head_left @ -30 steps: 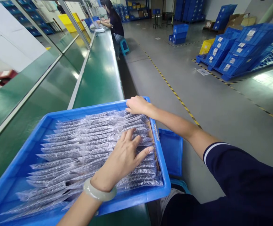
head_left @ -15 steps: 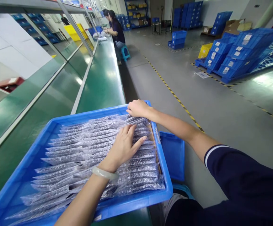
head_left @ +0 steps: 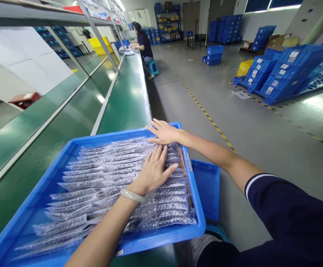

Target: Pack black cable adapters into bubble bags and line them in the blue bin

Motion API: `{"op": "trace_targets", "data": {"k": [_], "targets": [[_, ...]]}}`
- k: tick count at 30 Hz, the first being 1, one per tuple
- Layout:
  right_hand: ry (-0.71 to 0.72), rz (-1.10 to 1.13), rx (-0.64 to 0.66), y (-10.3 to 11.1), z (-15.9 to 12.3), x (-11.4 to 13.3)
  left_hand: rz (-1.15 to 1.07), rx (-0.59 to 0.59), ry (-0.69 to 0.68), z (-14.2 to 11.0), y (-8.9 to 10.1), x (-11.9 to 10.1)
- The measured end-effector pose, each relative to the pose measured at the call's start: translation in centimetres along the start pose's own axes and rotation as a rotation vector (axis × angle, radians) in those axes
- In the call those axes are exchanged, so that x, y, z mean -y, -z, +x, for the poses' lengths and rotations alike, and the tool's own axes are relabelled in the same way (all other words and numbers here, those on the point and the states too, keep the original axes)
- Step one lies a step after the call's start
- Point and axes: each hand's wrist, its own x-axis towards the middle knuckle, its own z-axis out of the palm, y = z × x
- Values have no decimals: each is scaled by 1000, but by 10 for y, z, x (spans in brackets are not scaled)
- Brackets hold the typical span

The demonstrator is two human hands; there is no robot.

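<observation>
A large blue plastic tray [head_left: 167, 239] rests on the green bench in front of me. Rows of bubble-wrap packages [head_left: 103, 174] stand packed on edge inside it, leaning in layers; what they contain is hidden. My left hand [head_left: 153, 170], with a pale bangle at the wrist, lies over the packages, fingers extended and thumb apart. Just beyond it, my right hand [head_left: 164, 132] is spread flat above the tray's far right corner, its fingers over the far rim and end packages. Whether its palm touches them I cannot tell. A strip of brown cardboard [head_left: 184, 167] lines the tray's right wall.
The green bench [head_left: 128, 89] runs away from me beneath a metal shelf frame [head_left: 97, 37]. Another person [head_left: 144, 42] sits farther along on a turquoise stool [head_left: 154, 68]. A blue bin [head_left: 206, 189] stands below the tray's right side. Stacked blue crates [head_left: 286, 72] sit on a pallet at right.
My right hand has opened from a curled hold at the tray's far corner to spread fingers. My left hand stays on the packages. The whole view has shifted slightly.
</observation>
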Motion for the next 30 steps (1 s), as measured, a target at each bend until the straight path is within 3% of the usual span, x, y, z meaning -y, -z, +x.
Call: {"op": "trace_targets", "data": {"k": [4, 9, 13, 17, 21, 25, 28, 30], "targets": [[14, -44, 74, -4, 2, 1, 19, 60, -82, -19, -6, -18], [4, -74, 113, -3, 3, 2, 46, 61, -60, -13, -20, -19], [-2, -85, 107, -2, 4, 3, 8, 83, -48, -23, -6, -31], [-3, -88, 86, -3, 4, 2, -16, 164, -148, -50, 13, -57], [8, -76, 59, -4, 2, 1, -40, 342, -162, -55, 6, -67], [13, -66, 27, -1, 0, 3, -62, 356, -151, -49, 2, -68], [165, -25, -24, 5, -3, 5, -87, 303, -93, -68, 23, -80], [345, 31, -32, 9, -8, 7, -107, 207, -63, -100, 42, -91]]}}
